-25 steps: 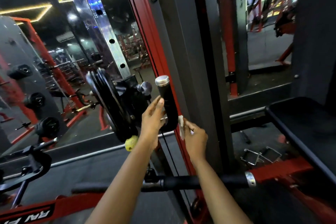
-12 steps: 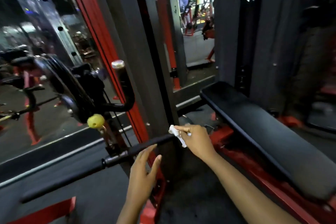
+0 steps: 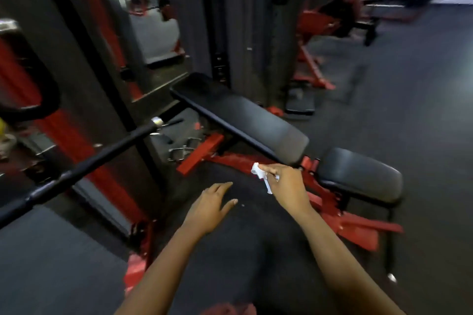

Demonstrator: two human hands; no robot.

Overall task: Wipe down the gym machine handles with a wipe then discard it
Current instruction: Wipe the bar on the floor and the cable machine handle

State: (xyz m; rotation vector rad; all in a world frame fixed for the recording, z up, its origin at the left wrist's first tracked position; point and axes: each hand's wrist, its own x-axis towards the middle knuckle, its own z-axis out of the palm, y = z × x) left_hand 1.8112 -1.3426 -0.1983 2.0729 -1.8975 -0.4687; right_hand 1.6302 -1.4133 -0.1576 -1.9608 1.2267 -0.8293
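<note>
Hanging crumpled from the right grip [image 3: 289, 186], whose fingers are pinched round it, the wipe [image 3: 259, 172] is held well apart from the long bar handle [image 3: 84, 165], which is slanted away to its left; the left grip [image 3: 210, 208], empty and flat, is nearer.

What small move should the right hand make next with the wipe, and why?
Probably carry it away in search of a bin. The right hand pinches the crumpled wipe clear of the black bar handle, the left hand is open and empty, and no bin is in view.
</note>
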